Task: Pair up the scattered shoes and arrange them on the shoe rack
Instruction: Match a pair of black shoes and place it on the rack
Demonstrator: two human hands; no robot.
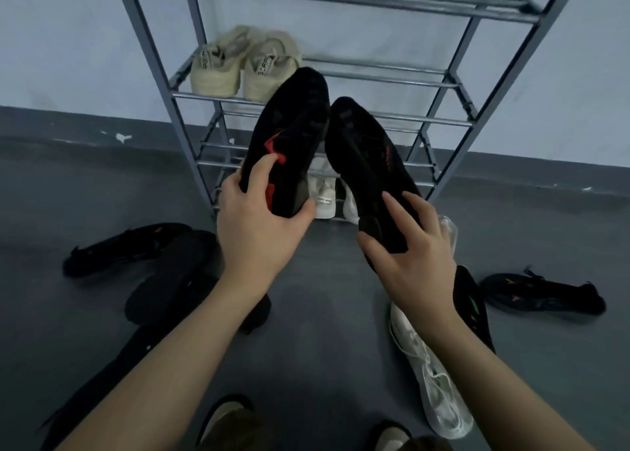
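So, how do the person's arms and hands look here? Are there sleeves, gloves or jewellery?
Both forearms are bare as far as the frame shows; no sleeve edge is visible. The left hand and the right hand wear no gloves. I see no rings, watch or bracelet on the fingers or wrists. The nails look short and unpainted.

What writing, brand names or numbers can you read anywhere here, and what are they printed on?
Nothing reads clearly.
Beige sneakers on the rack: dark lettering down each heel tab, too blurred to quote.
Black shoe in the right hand: a short red strip of print on its side, illegible.
White shoe low in the rack: a dark heel strip, illegible.
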